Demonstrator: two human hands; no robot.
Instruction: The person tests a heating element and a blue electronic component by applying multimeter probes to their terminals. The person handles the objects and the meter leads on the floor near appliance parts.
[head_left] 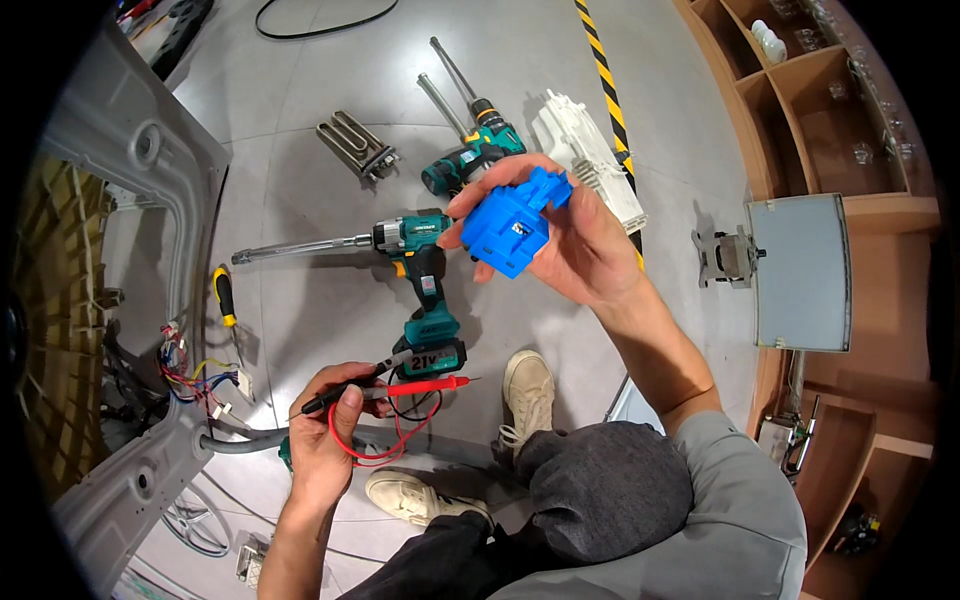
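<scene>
My right hand grips a bright blue plastic housing, holding it up at mid-view with the fingers behind it and the thumb at its right side. A small label shows on its face. Lower left, my left hand is closed around a pair of multimeter test probes. The red probe points right with its thin metal tip bare, and the black probe lies across it, angled up to the right. A red lead loops below them. Probes and blue housing are apart.
On the grey floor lie a green cordless impact wrench, a green drill, a heating element, a white plastic housing and a yellow-black screwdriver. An open appliance cabinet with loose wires stands left; wooden shelving right.
</scene>
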